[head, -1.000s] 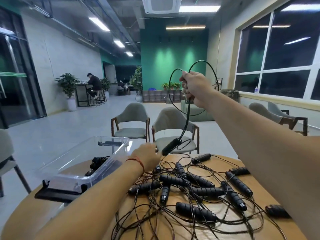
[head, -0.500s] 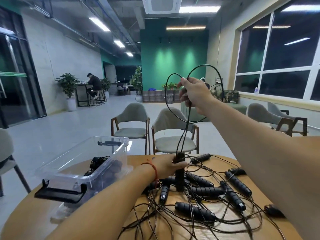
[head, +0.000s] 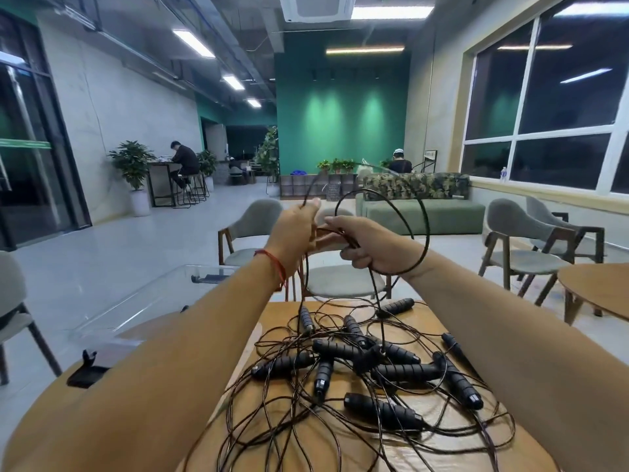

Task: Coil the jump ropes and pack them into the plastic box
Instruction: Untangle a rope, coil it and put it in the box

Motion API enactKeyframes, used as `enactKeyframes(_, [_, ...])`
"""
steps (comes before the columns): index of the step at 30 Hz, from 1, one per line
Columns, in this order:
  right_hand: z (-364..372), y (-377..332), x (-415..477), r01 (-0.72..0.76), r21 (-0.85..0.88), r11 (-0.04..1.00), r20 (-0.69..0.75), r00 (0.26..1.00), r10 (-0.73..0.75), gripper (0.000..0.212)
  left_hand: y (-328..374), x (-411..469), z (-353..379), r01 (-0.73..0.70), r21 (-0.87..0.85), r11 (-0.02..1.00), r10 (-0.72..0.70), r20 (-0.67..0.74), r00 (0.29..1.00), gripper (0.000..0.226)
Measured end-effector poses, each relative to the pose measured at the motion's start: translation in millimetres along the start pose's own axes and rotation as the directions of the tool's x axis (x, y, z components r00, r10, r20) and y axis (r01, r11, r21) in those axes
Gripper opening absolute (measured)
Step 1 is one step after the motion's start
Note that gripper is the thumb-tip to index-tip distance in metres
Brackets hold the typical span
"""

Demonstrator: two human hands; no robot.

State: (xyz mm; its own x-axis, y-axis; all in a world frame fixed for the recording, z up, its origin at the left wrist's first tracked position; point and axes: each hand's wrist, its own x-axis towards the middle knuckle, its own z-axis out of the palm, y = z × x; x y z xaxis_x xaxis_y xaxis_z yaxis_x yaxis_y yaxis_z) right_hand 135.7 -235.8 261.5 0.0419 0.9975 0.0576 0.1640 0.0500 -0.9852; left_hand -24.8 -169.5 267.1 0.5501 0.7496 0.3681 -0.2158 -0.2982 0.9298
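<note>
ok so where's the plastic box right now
In the head view the box sits on the left of the table, partly behind the left forearm, left of the rope pile.

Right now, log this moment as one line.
step: coiling | left hand: pinches jump rope | right hand: holds its loops | pile: other ropes tangled on table | plastic box: at left

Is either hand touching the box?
No, the left hand and right hand are both up in the air gripping the rope, apart from the box at lower left.
</note>
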Motion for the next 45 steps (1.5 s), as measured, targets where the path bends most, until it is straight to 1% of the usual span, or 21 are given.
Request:
enactKeyframes(2, [4.7, 8.2, 3.7, 0.005, 0.006, 1.0, 0.091, 0.996, -0.006, 0.029, 16.8, 10.3, -2.6, -0.047, -0.08, 0.996, 0.046, -0.015, 0.999, 0.028])
enactKeyframes(4, [14.6, 14.5, 2.7, 0.023, -0.094, 0.995, 0.13, 0.991, -0.01, 0.034, 30.0, 21.3, -3.6, -0.096, -0.13, 0.987, 0.093, -0.029, 0.995, 0.024])
enactKeyframes(7, [34.3, 15.4, 2.9, 0.042, -0.175, 0.984, 0.175, 0.984, -0.011, 0.034, 40.3, 33.3, -2.7, -0.146, -0.106, 0.984, 0.14, -0.058, 0.988, 0.021])
enactKeyframes(10, [45.6, 4.2, 4.7, 0.041, -0.27, 0.962, 0.075, 0.997, -0.021, 0.036, 35.0, 31.6, -6.3, -0.191, 0.115, 0.975, 0.201, -0.074, 0.977, 0.014])
enactKeyframes(12, [44.4, -7.1, 4.7, 0.064, -0.244, 0.968, -0.048, 0.996, -0.078, 0.03, 20.6, 25.1, -11.2, -0.216, 0.308, 0.926, 0.255, -0.092, 0.963, 0.025])
enactKeyframes(15, [34.4, -27.3, 4.7, 0.144, -0.145, 0.979, -0.226, 0.959, -0.174, 0.028, -8.2, 6.5, -18.0, -0.235, 0.307, 0.922, 0.296, -0.17, 0.94, 0.046])
enactKeyframes(18, [17.5, -45.7, 9.0, 0.262, -0.023, 0.965, -0.388, 0.887, -0.251, 0.031, -38.2, -25.1, -18.0, -0.137, 0.253, 0.958, 0.186, -0.183, 0.965, 0.053])
enactKeyframes(20, [5.5, -55.2, 10.8, 0.32, 0.01, 0.947, -0.453, 0.846, -0.281, 0.03, -55.3, -46.0, -15.7, -0.033, 0.24, 0.97, 0.037, -0.012, 0.999, 0.063])
enactKeyframes(21, [0.4, -59.1, 10.5, 0.343, 0.012, 0.939, -0.467, 0.832, -0.298, 0.029, -61.1, -54.8, -14.7, 0.049, 0.226, 0.973, -0.076, 0.113, 0.991, 0.065])
enactKeyframes(23, [-9.8, -64.0, 9.8, 0.379, 0.005, 0.925, -0.489, 0.808, -0.328, 0.028, -68.2, -69.4, -14.7, 0.135, 0.378, 0.916, -0.279, 0.358, 0.891, 0.058])
enactKeyframes(25, [-19.1, -67.1, 9.5, 0.415, -0.005, 0.91, -0.517, 0.777, -0.358, 0.026, -72.5, -81.2, -16.0, -0.011, 0.635, 0.772, -0.397, 0.496, 0.773, 0.042])
enactKeyframes(26, [-23.2, -67.0, 9.5, 0.43, -0.012, 0.903, -0.536, 0.76, -0.369, 0.026, -73.3, -85.7, -14.5, -0.088, 0.726, 0.682, -0.436, 0.5, 0.749, 0.039])
enactKeyframes(28, [-28.2, -69.2, 8.6, 0.447, -0.031, 0.894, -0.56, 0.733, -0.386, 0.026, -69.9, -87.8, -12.3, -0.139, 0.814, 0.564, -0.5, 0.471, 0.726, 0.04])
enactKeyframes(30, [-30.8, -67.8, 7.8, 0.437, -0.058, 0.898, -0.562, 0.729, -0.391, 0.026, -65.5, -82.9, -11.8, -0.116, 0.831, 0.543, -0.523, 0.444, 0.728, 0.05])
enactKeyframes(32, [-33.4, -61.1, 8.5, 0.367, -0.113, 0.923, -0.543, 0.756, -0.367, 0.027, -61.5, -69.4, -13.8, -0.029, 0.803, 0.595, -0.493, 0.393, 0.776, 0.059])
enactKeyframes(33, [-33.9, -55.9, 7.5, 0.306, -0.17, 0.937, -0.52, 0.78, -0.349, 0.027, -60.0, -60.1, -14.7, 0.054, 0.753, 0.656, -0.479, 0.36, 0.801, 0.059])
enactKeyframes(36, [-28.7, -35.9, 4.4, 0.137, -0.381, 0.915, -0.388, 0.874, -0.292, 0.029, -44.0, -33.9, -12.4, 0.216, 0.502, 0.838, -0.373, 0.236, 0.897, 0.05])
enactKeyframes(38, [-18.6, -24.0, -1.8, 0.075, -0.414, 0.907, -0.298, 0.931, -0.213, 0.034, -27.7, -20.3, -11.0, 0.221, 0.315, 0.923, -0.266, 0.104, 0.958, 0.04])
enactKeyframes(41, [-1.8, -8.6, -8.1, 0.033, -0.501, 0.865, -0.17, 0.976, -0.136, 0.059, -5.1, -1.8, -12.8, 0.189, 0.034, 0.981, -0.19, 0.005, 0.982, 0.034])
enactKeyframes(43, [5.8, 0.3, -7.3, 0.011, -0.494, 0.869, -0.117, 0.99, -0.08, 0.06, 4.2, 8.6, -14.0, 0.145, -0.02, 0.989, -0.146, -0.047, 0.988, 0.032])
enactKeyframes(45, [8.5, 4.3, -7.1, -0.003, -0.37, 0.929, -0.078, 0.997, -0.027, 0.056, 9.6, 17.7, -15.3, 0.1, -0.009, 0.995, -0.1, -0.111, 0.989, 0.034])
